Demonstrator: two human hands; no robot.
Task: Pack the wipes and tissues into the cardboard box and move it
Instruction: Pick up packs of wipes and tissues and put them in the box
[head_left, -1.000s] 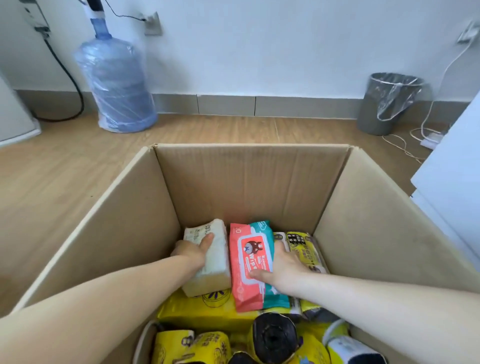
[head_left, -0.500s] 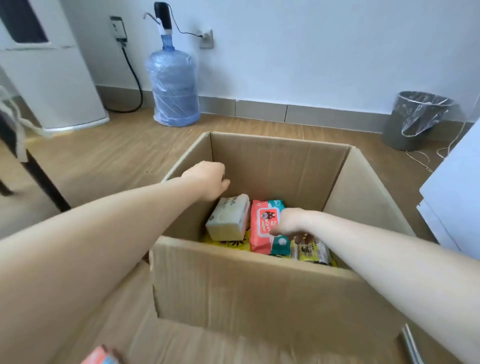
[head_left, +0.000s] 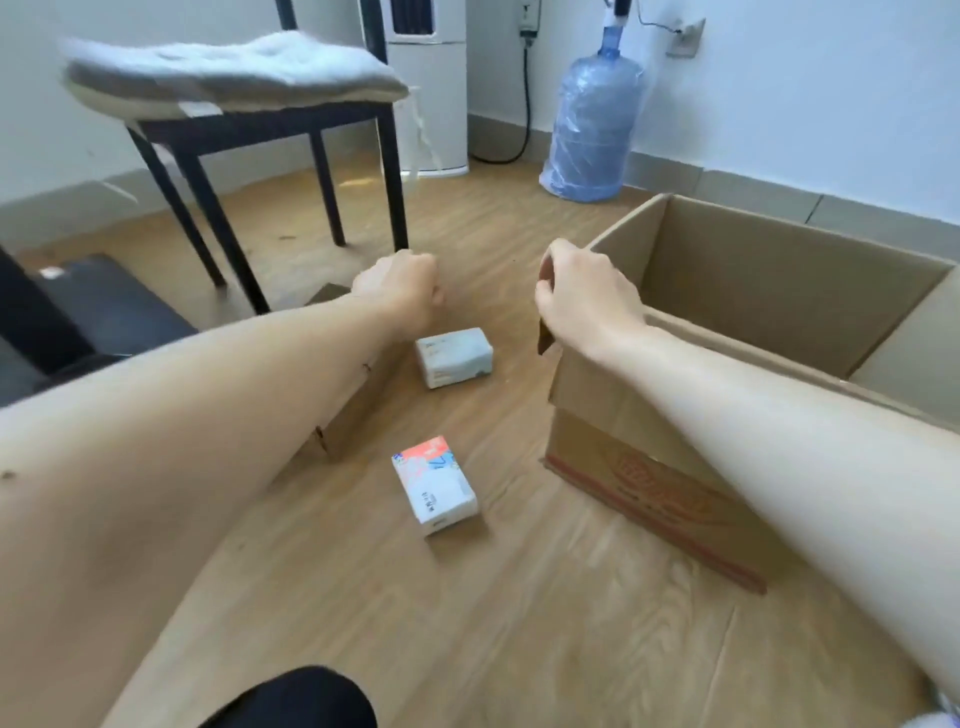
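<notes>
The open cardboard box (head_left: 649, 483) stands on the wooden floor at the right; its contents are hidden from this angle. My right hand (head_left: 584, 299) is closed over the box's near left corner. My left hand (head_left: 402, 286) hovers over the floor left of the box, fingers curled, nothing visible in it. Two tissue packs lie on the floor between my arms. A pale blue-and-white pack (head_left: 453, 357) sits just below my left hand. A white pack with a red-orange end (head_left: 434, 486) lies nearer to me.
A dark chair (head_left: 260, 130) with a grey cushion stands at the back left. A blue water bottle (head_left: 592, 119) and a white appliance (head_left: 431, 83) stand by the wall. A black seat (head_left: 104, 312) is at the left. A cardboard piece (head_left: 337, 431) shows under my left forearm.
Both hands have come up out of the box. The view has swung left to the floor; my left hand moved out over it and my right hand went to the box's corner.
</notes>
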